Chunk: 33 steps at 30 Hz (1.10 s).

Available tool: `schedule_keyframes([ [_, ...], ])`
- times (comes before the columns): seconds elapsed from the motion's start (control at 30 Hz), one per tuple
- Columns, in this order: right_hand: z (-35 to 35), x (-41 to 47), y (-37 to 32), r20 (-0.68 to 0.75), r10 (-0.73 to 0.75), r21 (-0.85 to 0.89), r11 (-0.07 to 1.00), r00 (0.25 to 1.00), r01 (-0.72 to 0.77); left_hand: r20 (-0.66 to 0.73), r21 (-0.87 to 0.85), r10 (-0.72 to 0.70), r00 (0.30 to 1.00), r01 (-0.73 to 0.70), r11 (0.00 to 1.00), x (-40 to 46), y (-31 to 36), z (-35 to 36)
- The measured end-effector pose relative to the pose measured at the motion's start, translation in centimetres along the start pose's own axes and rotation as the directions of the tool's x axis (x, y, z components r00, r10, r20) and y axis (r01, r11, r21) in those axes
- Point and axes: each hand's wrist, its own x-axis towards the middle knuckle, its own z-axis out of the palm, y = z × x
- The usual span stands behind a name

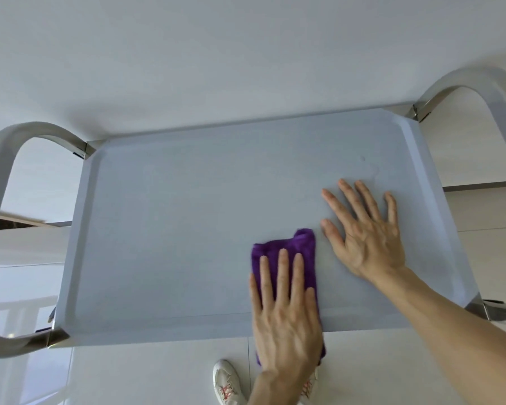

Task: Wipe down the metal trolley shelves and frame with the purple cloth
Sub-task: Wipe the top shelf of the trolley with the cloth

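- Your left hand lies flat, fingers straight and together, pressing the folded purple microfibre cloth onto the top shelf; it pins the cloth rather than gripping it.
- The cloth sits at the near edge of the pale grey, tray-shaped metal top shelf, right of centre. Its far end shows beyond your fingertips; its near end hangs over the shelf's front lip under your wrist.
- Your right hand is spread wide, palm down, flat on the bare shelf just beside the cloth. It holds nothing; judged as a brace to steady the trolley.
- The curved brushed-steel handle loop on the left and the matching loop on the right have no hand or cloth on them.
- Progress, as a judgement: early. You are working the top shelf only, near the front right. A faint smudge remains at far right, so that patch likely needs a pass.
- Wiped versus unwiped areas cannot be told apart; the surface looks evenly matte, possibly from glare.
- Left to do: the rest of the top shelf, both handle loops, the corner joints, the legs, and any lower shelves, which are hidden beneath the top one.
- White trainers show on the glossy white floor below the front edge.
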Motion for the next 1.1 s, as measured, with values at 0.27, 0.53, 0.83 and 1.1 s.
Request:
schedule_keyframes([
  [0.27, 0.9, 0.1, 0.2, -0.05, -0.014, -0.01, 1.0, 0.999, 0.013, -0.069, -0.157, 0.136, 0.988, -0.146, 0.977, 2.2, -3.6, -2.8],
  [0.53, 1.2, 0.1, 0.4, -0.091, -0.034, -0.02, 0.999, 0.995, 0.032, -0.019, 0.102, 0.077, 0.997, -0.074, 0.992, 5.2, -9.2, -3.0],
  [0.83, -1.2, 0.2, -0.6, 0.027, 0.004, 0.134, 0.991, 1.0, -0.008, -0.071, 0.131, 0.066, 0.995, -0.056, 0.99, 5.4, -9.5, -2.2],
  [1.1, -2.9, -8.2, -11.5, -0.086, -0.022, 0.395, 0.917, 0.996, 0.054, -0.071, 0.116, 0.063, 0.995, -0.054, 0.992, 5.4, -9.6, -2.1],
])
